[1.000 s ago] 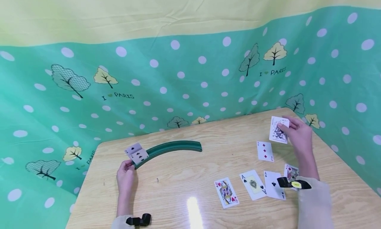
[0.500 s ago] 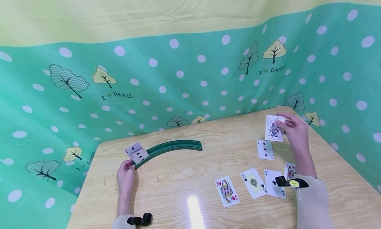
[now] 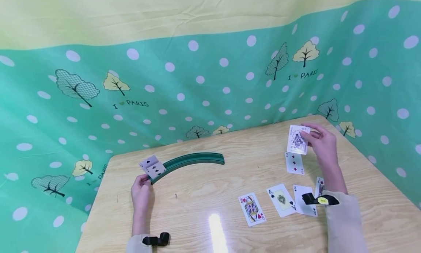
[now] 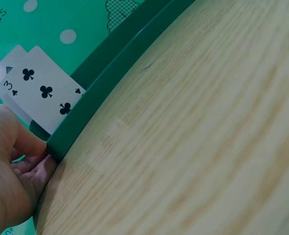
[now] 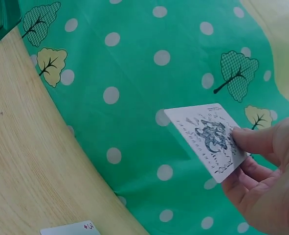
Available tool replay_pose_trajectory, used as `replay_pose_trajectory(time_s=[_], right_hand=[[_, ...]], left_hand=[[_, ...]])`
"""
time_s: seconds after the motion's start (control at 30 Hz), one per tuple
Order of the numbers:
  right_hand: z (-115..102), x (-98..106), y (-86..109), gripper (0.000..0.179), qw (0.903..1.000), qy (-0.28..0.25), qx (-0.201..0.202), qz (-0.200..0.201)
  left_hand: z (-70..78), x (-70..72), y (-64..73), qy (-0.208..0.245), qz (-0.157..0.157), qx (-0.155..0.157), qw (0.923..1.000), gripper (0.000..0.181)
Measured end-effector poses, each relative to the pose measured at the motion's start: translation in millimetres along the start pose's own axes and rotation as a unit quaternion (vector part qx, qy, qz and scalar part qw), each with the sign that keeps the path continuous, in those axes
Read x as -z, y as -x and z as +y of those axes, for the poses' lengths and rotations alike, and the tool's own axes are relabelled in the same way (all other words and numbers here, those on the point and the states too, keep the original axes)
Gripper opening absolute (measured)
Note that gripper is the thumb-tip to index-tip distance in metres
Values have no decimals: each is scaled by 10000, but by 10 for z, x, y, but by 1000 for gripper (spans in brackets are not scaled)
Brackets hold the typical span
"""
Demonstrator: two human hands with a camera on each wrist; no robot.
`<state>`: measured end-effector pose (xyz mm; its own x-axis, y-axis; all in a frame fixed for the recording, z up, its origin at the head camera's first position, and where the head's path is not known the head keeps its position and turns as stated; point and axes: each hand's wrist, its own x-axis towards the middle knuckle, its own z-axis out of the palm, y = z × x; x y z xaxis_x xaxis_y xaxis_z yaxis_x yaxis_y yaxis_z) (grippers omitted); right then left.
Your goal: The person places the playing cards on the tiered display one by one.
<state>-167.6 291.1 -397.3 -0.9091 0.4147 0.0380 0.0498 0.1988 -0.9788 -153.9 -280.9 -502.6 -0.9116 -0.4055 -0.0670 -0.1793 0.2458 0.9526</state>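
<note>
My right hand pinches a joker card by its right edge, thumb over the printed face. The joker is held up just behind the three of diamonds, overlapping its far edge in the head view. At the left, my left hand grips the near end of a curved green card holder, thumb and fingers around its tip. Two cards stand in that end of the holder: a three of clubs in front and a two of spades partly hidden behind it.
On the wooden table lie a queen of hearts, an ace of spades and an ace of clubs. Another face card is mostly hidden under my right forearm. A dotted green cloth hangs behind the table.
My right hand has moved left with the joker, from beside the three of diamonds to right behind it. My left hand and the holder stay in place.
</note>
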Motion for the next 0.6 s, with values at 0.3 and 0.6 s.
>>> replay_pose_trajectory(time_s=[0.3,0.6], right_hand=[[-31,-61,18,41,9998,87,76,-137],[-122,-68,41,23,9983,-519,80,-264]], left_hand=[[8,18,-9,-9,123,-32,9999,39],[14,-31,-13,-58,183,-34,9998,37]])
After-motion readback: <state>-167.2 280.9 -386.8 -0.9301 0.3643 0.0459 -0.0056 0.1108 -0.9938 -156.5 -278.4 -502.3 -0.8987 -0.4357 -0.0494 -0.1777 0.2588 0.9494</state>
